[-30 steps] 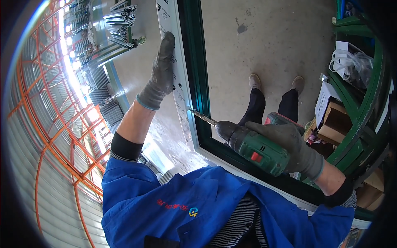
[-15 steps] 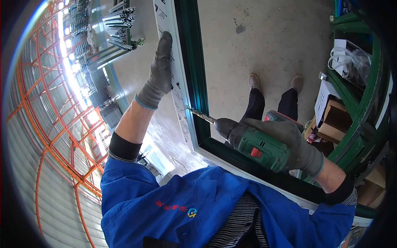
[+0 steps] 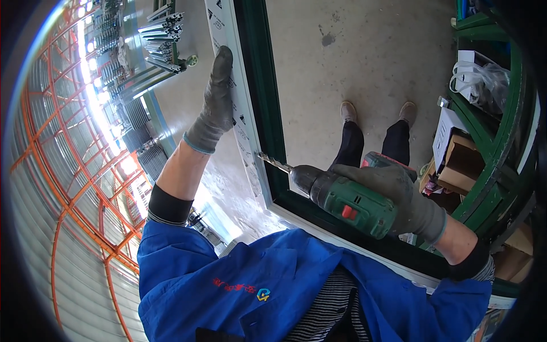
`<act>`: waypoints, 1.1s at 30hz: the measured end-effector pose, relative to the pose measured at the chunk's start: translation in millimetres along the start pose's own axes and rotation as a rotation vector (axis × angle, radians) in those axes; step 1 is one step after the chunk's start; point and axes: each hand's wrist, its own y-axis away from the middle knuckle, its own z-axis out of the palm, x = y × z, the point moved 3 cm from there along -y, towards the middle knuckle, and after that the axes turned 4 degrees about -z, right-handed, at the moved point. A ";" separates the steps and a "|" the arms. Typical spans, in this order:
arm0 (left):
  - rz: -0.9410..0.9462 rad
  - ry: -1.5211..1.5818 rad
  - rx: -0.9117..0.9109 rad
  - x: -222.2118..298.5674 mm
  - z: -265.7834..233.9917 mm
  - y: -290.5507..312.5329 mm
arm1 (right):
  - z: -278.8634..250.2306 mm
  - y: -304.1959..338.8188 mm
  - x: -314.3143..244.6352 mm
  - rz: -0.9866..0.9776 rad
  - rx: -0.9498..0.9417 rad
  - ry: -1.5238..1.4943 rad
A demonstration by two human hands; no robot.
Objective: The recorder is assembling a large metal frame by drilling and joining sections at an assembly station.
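R hand, in grey glove, is wrapped round the grip of a green & black cordless drill w/ red switch; red/black battery pack shows past the far side of the hand. Drill is right of the frame's near corner, lying across the view, chuck pointing L & slightly up. Long spiral drill bit reaches the inner edge of the frame's L side; tip looks to be right at the profile, but can't tell from here whether it's in the material or only touching.

Frame = dark green profile w/ white outer face, printed film on the white. One side runs up out of view, the other goes from the corner off to lower R, in front of the blue jacket.

L hand, also grey-gloved, is up along the frame's white outer side, above the bit, one digit pointing up; other fingers hidden, so can't tell if it's gripping or just pressed flat.

Around: grey floor w/ dark stain, pr of shoes; on R, green rack w/ cardboard box & clear plastic bag; upper L, bundle of metal profiles.
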 end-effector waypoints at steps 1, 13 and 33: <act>-0.006 0.004 -0.004 -0.7 -2.1 -0.1 | 0.8 0.4 1.1 -0.011 0.007 0.001; 0.028 -0.016 0.008 -1.5 1.0 0.2 | 1.1 2.8 11.0 -0.021 -0.008 0.004; -0.004 -0.032 0.019 -4.4 -3.3 -0.5 | 1.9 -0.7 16.7 -0.021 0.005 0.060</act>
